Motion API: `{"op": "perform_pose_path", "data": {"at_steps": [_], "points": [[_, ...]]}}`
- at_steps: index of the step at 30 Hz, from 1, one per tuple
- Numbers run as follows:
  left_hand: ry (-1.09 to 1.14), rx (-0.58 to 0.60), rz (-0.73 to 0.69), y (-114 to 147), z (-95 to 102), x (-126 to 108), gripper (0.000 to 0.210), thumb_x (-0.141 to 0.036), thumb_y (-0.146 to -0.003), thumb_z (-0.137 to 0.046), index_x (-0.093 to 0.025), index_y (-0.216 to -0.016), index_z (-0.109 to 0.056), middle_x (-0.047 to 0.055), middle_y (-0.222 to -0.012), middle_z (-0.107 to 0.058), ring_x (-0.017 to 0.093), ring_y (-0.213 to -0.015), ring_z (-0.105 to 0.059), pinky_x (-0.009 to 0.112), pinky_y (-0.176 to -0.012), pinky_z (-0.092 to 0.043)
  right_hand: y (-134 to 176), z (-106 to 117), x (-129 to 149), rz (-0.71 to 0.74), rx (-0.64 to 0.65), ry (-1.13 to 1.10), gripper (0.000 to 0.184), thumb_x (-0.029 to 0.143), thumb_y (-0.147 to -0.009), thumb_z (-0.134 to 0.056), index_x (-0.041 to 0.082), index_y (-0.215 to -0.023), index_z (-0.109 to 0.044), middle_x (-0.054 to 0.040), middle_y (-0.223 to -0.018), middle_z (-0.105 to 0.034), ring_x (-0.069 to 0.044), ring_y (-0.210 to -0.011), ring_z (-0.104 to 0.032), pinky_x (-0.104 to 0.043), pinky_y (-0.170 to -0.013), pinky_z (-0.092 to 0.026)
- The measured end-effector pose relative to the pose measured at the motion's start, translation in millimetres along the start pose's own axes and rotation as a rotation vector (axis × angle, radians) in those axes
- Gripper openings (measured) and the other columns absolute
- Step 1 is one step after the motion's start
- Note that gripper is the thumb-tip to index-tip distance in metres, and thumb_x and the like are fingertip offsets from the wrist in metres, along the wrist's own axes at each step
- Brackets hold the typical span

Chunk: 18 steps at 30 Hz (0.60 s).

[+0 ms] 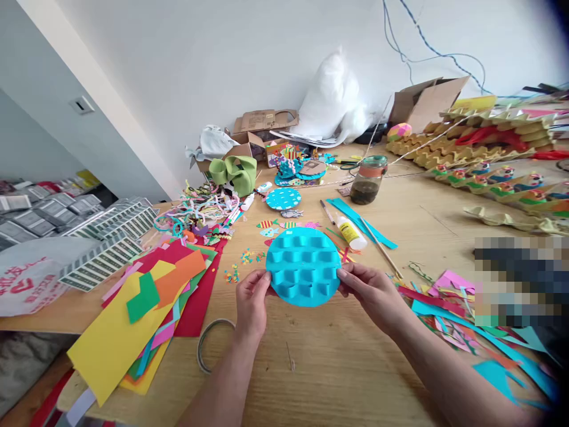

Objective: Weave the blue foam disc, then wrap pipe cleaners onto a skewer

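Note:
A round blue disc (304, 267) with rows of raised, wavy blue strips is held up over the wooden table. My left hand (254, 299) pinches its left edge, and my right hand (367, 290) pinches its right edge. Just beyond the disc lie small striped paper fish (267, 224) and a pink cutout (312, 225). A white glue bottle (351, 231) with a yellow label lies behind my right hand, close to a wooden stick (381, 248). Farther back is a second blue disc with white spots (283, 198). Loose confetti dots (232, 274) lie beyond my left hand.
Coloured sheets (128, 320) are stacked at left, beside a tape roll (216, 344). Paper scraps (462, 320) spread at right. A glass jar (368, 179) stands farther back, near egg cartons (493, 142). Pipe cleaners (195, 207) lie heaped at back left.

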State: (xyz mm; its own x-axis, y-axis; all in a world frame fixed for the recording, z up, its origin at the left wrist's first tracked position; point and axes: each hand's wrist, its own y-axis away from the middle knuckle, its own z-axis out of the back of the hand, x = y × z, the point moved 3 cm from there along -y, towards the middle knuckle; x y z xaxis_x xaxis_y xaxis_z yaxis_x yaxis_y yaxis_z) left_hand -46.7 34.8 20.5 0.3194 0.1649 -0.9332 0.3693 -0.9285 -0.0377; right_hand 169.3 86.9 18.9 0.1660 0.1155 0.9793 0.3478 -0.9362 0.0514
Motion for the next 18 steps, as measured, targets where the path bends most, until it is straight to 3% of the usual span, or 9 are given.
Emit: {"op": "perform_pose_path", "data": {"at_steps": [10, 18], "points": [[-0.087, 0.043, -0.092, 1.1, 4.2, 1.6, 0.019, -0.032, -0.077, -0.062, -0.014, -0.069, -0.063, -0.001, -0.059, -0.053, 0.010, -0.057, -0.046, 0.020, -0.052, -0.036, -0.6, 0.0, -0.6, -0.006, 0.012, -0.028, 0.027, 0.043, -0.076, -0.066, 0.017, -0.071, -0.063, -0.0006, -0.063, -0.054, -0.011, -0.060, -0.046, -0.024, -0.054, -0.037], [-0.200, 0.006, -0.151, 2.9, 3.2, 1.0, 0.025, -0.036, -0.077, -0.061, -0.015, -0.064, -0.059, -0.002, -0.056, -0.049, 0.010, -0.054, -0.043, 0.020, -0.050, -0.034, -0.1, 1.2, -1.4, 0.003, 0.014, -0.027, 0.026, 0.042, -0.077, -0.066, 0.017, -0.072, -0.063, -0.0004, -0.063, -0.054, -0.011, -0.059, -0.047, -0.024, -0.054, -0.037]]}}
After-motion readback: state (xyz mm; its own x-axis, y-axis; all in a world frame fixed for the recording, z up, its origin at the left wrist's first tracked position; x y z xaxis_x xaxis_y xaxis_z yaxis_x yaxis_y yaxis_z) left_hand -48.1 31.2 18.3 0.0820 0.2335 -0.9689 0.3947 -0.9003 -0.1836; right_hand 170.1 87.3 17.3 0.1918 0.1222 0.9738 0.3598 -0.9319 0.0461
